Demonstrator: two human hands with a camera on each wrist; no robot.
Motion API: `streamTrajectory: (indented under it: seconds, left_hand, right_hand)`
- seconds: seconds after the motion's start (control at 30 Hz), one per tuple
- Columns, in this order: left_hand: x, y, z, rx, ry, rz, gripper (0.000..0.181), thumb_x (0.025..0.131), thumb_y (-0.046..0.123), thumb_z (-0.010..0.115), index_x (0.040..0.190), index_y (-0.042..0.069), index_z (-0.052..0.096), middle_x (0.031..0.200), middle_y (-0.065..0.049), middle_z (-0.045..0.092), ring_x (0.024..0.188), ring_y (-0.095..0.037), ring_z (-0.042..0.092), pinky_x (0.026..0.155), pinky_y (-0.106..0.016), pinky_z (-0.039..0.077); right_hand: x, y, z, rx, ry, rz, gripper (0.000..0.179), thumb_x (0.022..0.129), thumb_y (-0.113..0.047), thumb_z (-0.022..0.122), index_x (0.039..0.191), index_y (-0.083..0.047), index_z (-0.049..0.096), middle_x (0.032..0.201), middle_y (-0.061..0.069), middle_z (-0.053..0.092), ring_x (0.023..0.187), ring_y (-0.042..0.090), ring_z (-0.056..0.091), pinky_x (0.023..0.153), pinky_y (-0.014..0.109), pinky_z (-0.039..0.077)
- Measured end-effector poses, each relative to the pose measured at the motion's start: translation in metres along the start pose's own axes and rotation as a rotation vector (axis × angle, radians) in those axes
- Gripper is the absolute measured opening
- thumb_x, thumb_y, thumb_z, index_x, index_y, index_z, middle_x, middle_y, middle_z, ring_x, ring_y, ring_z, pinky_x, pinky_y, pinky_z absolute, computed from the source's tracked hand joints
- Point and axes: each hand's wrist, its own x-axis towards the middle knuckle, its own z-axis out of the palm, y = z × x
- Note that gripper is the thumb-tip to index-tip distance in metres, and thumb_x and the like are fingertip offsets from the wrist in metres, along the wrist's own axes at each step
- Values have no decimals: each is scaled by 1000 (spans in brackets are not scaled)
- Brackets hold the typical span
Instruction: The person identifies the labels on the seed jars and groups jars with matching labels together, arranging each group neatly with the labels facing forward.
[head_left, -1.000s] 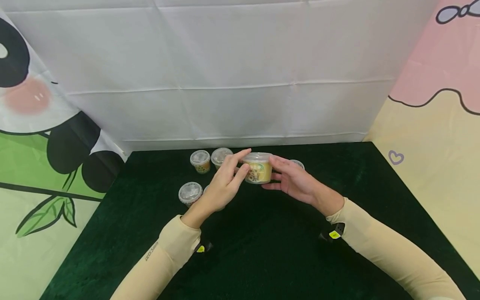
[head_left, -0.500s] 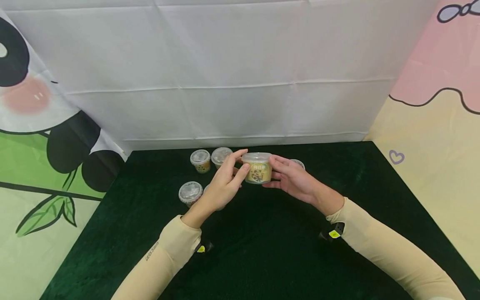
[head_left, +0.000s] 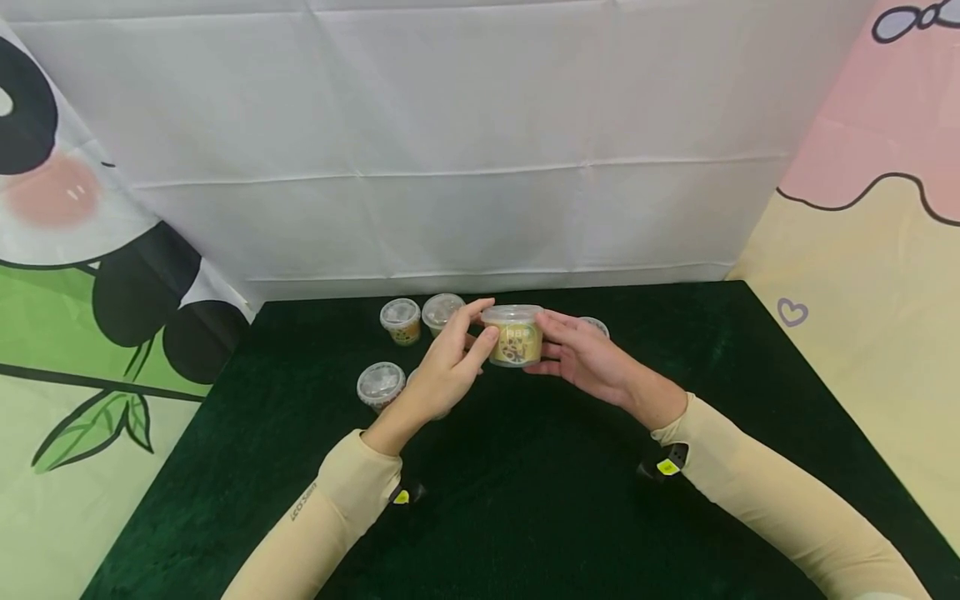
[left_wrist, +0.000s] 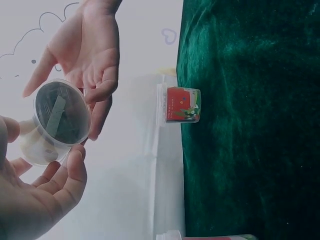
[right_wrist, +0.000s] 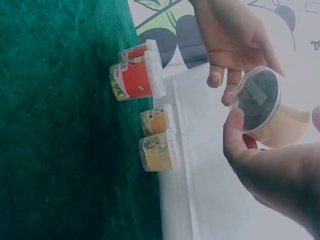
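Note:
A round clear plastic tub (head_left: 516, 340) with a yellow label and a clear lid is held off the table between both hands in the head view. My left hand (head_left: 448, 360) grips its left side, thumb in front and fingers behind. From the right, my right hand (head_left: 588, 358) holds it with thumb and fingers, the palm partly in sight. Both wrist views show one round end of the tub (left_wrist: 62, 112), dark, with a pale strip across it. The label is mostly turned away there.
Yellow-labelled tubs (right_wrist: 159, 152) and red-labelled tubs (right_wrist: 136, 80) stand together on the dark green cloth (head_left: 525, 500), left of the held tub. Another red-labelled tub (left_wrist: 183, 105) stands behind the right hand. A white sheet (head_left: 480, 225) hangs at the table's back edge.
The held tub has turned a little, bringing the label's printing round to the front, and shifted very slightly left. Both hands keep nearly the same place.

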Motion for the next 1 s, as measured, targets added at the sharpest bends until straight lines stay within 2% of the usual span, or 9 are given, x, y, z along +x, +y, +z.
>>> streamTrajectory:
  seconds: [0.13,0.23,0.37,0.47,0.63,0.73,1.0]
  left_hand:
    - [0,-1,0,-15,-6,-3,49,110,35,43,155,21,33,132,-10,47,93,-22,61,72,-42,59]
    - [-3,15,-2,-33,-9,-23,48,110,26,44,155,13,34,131,-15,46,94,-27,61,74,-49,58]
    - [-6,38,-6,-34,-14,-47,46,110,16,45,153,3,34,132,-21,46,95,-29,60,74,-47,58]
    - [-6,40,-6,-21,-15,-38,46,110,16,44,153,3,34,133,-21,46,93,-28,61,73,-44,58]
    - [-5,41,-7,-29,-9,-28,46,109,14,45,152,1,35,133,-23,47,92,-32,61,73,-53,57]
    - [-5,42,-7,-30,-10,-28,46,109,13,45,152,0,35,133,-23,47,93,-34,61,73,-53,57]
    - [-2,44,-11,-1,-19,-31,46,109,14,45,152,1,34,132,-21,47,93,-32,61,72,-41,57]
  right_hand:
    - [0,1,0,7,6,5,62,109,-41,44,157,-7,24,143,16,41,124,27,52,105,41,45]
    - [1,2,0,7,7,7,61,109,-40,43,157,-8,24,143,16,41,124,28,52,105,40,46]
    - [2,3,-2,7,5,9,61,109,-41,44,157,-8,25,143,16,41,124,28,52,105,41,46]
    - [3,4,-2,6,9,15,60,109,-41,44,156,-8,26,143,17,42,124,29,52,105,41,46]
    - [4,3,-3,1,14,17,60,109,-42,44,156,-8,27,142,16,43,123,28,53,105,42,46]
    - [5,2,-3,2,9,14,61,109,-42,44,156,-8,27,142,16,43,123,28,53,104,42,46]
    - [7,0,-3,-5,4,10,59,109,-41,43,156,-9,27,142,17,42,123,29,52,104,41,47]
